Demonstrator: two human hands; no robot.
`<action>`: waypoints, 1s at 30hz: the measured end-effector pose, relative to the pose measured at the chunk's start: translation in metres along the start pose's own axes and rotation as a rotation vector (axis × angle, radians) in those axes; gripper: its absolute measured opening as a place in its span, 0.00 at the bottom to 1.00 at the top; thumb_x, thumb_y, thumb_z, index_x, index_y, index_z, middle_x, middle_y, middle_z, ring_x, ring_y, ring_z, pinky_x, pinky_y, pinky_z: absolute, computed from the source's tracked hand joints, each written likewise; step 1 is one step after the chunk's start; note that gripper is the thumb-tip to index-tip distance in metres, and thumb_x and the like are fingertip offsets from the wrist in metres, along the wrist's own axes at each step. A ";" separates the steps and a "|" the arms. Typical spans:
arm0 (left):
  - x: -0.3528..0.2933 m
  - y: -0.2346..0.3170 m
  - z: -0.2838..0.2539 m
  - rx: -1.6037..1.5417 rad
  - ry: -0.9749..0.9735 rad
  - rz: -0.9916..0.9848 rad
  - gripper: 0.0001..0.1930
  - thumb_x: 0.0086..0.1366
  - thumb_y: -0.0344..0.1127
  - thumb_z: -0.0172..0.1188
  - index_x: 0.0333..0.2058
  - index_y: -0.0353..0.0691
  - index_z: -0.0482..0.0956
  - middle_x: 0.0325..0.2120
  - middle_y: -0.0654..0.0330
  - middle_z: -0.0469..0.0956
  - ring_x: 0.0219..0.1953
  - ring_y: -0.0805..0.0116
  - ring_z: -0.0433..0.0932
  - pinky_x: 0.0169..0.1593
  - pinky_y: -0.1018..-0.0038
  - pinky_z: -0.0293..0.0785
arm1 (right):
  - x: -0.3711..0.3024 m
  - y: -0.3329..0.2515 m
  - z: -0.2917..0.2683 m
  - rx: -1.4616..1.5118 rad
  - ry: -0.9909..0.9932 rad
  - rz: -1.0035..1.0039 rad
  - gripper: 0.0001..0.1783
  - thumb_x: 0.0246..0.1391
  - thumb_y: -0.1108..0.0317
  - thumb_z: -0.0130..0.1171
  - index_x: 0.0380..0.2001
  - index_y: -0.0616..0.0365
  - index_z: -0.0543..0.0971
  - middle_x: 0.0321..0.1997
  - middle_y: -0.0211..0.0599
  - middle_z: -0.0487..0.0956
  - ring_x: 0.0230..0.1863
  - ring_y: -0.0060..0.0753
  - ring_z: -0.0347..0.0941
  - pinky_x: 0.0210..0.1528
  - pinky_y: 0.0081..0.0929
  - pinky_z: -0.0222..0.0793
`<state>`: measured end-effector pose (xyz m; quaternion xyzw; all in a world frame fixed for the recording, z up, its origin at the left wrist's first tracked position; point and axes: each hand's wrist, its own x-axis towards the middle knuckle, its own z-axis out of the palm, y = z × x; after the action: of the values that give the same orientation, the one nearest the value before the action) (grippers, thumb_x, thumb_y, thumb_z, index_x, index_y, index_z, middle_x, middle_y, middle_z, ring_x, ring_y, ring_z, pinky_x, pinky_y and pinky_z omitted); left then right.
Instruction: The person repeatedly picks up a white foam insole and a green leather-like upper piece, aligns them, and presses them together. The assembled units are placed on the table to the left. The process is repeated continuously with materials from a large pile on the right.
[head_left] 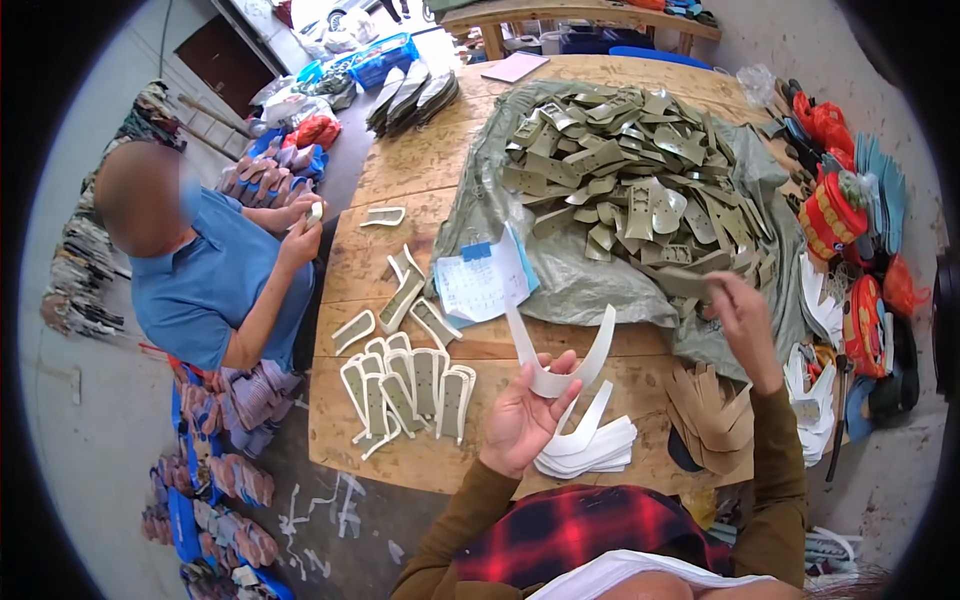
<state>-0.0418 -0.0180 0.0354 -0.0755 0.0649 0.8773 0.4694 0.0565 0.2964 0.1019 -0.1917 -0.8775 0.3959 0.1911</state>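
Observation:
My left hand (520,425), palm up, pinches the middle of a white U-shaped strip (597,357), whose two arms point away from me. My right hand (745,325) reaches to the near right edge of the heap and has its fingers closed on one end of a curved olive-green plate (680,280). Behind it lies a big heap of similar olive plates (590,160), some with small holes, on a grey-green woven sack (465,210). Below my left hand is a stack of white U-shaped strips (590,450).
Brown curved pieces (710,415) lie at the near right. Left on the table (340,300) are several white-edged olive plates (425,380). A written paper sheet (480,285) lies beside the sack. A person in a blue shirt (240,280) sits at left, handling a small pale piece.

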 end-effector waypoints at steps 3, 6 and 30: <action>0.000 -0.002 0.009 0.000 0.003 -0.007 0.16 0.75 0.40 0.45 0.52 0.35 0.70 0.62 0.43 0.63 0.64 0.50 0.64 0.66 0.56 0.67 | -0.006 0.026 0.022 -0.339 0.010 -0.346 0.08 0.57 0.72 0.55 0.40 0.61 0.76 0.28 0.43 0.77 0.30 0.44 0.76 0.32 0.33 0.70; 0.000 -0.002 0.008 0.025 0.010 -0.016 0.16 0.75 0.40 0.44 0.54 0.37 0.68 0.63 0.43 0.62 0.65 0.48 0.63 0.66 0.57 0.67 | -0.003 0.037 0.040 -0.178 -0.075 -0.263 0.07 0.53 0.72 0.58 0.35 0.63 0.77 0.30 0.44 0.76 0.29 0.47 0.74 0.33 0.33 0.69; 0.014 -0.054 0.021 0.259 0.192 -0.133 0.24 0.77 0.47 0.38 0.62 0.37 0.60 0.56 0.48 0.69 0.59 0.58 0.70 0.65 0.61 0.67 | -0.078 -0.045 0.058 0.491 -0.120 -0.024 0.14 0.53 0.75 0.63 0.43 0.65 0.77 0.37 0.39 0.82 0.37 0.31 0.79 0.38 0.27 0.73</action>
<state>-0.0055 0.0268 0.0505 -0.1017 0.2168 0.8175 0.5238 0.0867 0.1944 0.0868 -0.1055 -0.7669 0.6056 0.1843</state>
